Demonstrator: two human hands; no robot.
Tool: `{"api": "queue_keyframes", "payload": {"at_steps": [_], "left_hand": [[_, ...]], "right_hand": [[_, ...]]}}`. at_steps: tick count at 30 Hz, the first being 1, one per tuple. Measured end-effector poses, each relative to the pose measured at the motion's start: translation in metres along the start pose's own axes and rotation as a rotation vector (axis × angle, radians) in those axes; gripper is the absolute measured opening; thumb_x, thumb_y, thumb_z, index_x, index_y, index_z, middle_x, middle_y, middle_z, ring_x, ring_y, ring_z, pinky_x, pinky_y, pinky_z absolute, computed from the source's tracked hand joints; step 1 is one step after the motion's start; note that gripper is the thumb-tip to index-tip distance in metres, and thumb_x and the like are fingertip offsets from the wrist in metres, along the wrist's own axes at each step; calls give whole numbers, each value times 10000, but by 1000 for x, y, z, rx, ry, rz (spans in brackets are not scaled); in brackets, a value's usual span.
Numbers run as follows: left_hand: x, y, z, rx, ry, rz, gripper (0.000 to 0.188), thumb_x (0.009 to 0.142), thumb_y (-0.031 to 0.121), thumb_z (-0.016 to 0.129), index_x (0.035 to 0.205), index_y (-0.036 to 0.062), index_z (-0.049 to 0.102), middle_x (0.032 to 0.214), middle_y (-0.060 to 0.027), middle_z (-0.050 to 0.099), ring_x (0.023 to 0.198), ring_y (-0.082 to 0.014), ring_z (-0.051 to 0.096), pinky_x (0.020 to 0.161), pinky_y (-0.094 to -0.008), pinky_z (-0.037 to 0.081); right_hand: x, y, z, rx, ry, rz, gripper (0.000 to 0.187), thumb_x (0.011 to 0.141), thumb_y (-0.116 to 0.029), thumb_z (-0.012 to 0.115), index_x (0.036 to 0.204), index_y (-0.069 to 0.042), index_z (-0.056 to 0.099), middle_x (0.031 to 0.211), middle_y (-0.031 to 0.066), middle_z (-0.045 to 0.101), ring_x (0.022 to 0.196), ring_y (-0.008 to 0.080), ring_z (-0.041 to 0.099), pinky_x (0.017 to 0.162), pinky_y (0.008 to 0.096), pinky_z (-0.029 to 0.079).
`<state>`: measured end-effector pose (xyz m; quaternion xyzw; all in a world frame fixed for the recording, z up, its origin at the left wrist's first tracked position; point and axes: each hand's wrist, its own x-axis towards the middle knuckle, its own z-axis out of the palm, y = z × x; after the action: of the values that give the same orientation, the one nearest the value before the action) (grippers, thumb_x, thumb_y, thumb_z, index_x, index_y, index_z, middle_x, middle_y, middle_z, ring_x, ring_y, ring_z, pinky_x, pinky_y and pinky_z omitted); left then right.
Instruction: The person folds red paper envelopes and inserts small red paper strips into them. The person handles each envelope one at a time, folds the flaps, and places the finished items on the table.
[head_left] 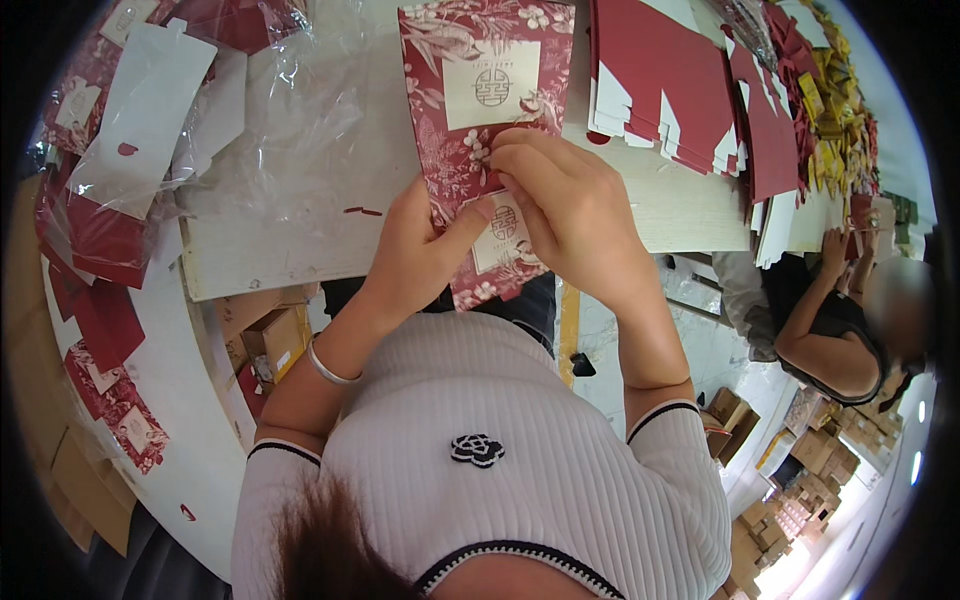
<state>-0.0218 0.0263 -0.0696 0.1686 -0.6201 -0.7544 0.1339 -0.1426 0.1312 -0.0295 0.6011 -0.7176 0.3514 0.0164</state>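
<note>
A red floral-printed piece of card packaging (430,110) with two cream label panels stretches from the table's far side toward my body. My left hand (415,255) grips its left edge, the thumb lying across the front beside the lower panel. At the middle of the card, the bent fingers of my right hand (580,215) pinch together near a fold or slot; a small red bit shows at the fingertips. Whether that bit is a tab of the card or a separate piece, I cannot tell. My right hand covers part of the card's right side.
Stacked red and white die-cut card blanks (665,80) lie at the far right, with yellow packages (830,110) beyond. Clear plastic film (290,110) covers the table's left part, near white card blanks (150,95). Another person (830,330) works at right. Cardboard boxes (815,450) stand behind.
</note>
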Motion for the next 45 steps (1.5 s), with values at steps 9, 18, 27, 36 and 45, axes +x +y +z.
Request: {"api": "queue_keyframes", "payload": {"at_steps": [9, 18, 27, 36, 45], "left_hand": [[-7, 40, 2, -106, 41, 15, 170, 791, 36, 556, 928, -44, 495, 836, -76, 607, 717, -74, 561, 603, -238, 469], [-13, 49, 1, -153, 6, 15, 156, 775, 45, 554, 884, -47, 491, 776, -80, 601, 671, -78, 546, 575, -244, 450], [-8, 55, -5, -193, -27, -69, 165, 778, 47, 546, 910, -43, 504, 789, -55, 594, 671, -68, 534, 586, -235, 440], [5, 32, -25, -988, -375, -165, 360, 879, 233, 356, 1129, -1, 467, 1096, -88, 545, 967, -145, 552, 821, -299, 455], [0, 6, -17, -544, -56, -177, 215, 869, 115, 427, 959, -39, 546, 913, -78, 612, 768, -91, 586, 657, -222, 492]], "right_hand": [[6, -8, -9, -34, 309, -97, 191, 687, 97, 615, 866, 30, 620, 758, 112, 576, 605, 153, 520, 510, 216, 405], [4, -5, -7, 51, 265, -143, 267, 590, 53, 611, 855, 29, 625, 762, 112, 544, 622, 214, 533, 509, 271, 432], [16, -16, -16, -77, 59, -97, 166, 661, 56, 620, 823, 27, 601, 763, 102, 558, 630, 209, 544, 515, 275, 429], [22, -13, -20, 225, -88, 120, 77, 703, 45, 605, 769, 19, 576, 727, 97, 553, 641, 216, 550, 547, 280, 430], [33, -7, -18, 265, -323, 255, 76, 729, 42, 606, 793, 21, 572, 739, 62, 552, 641, 131, 539, 563, 228, 414]]}}
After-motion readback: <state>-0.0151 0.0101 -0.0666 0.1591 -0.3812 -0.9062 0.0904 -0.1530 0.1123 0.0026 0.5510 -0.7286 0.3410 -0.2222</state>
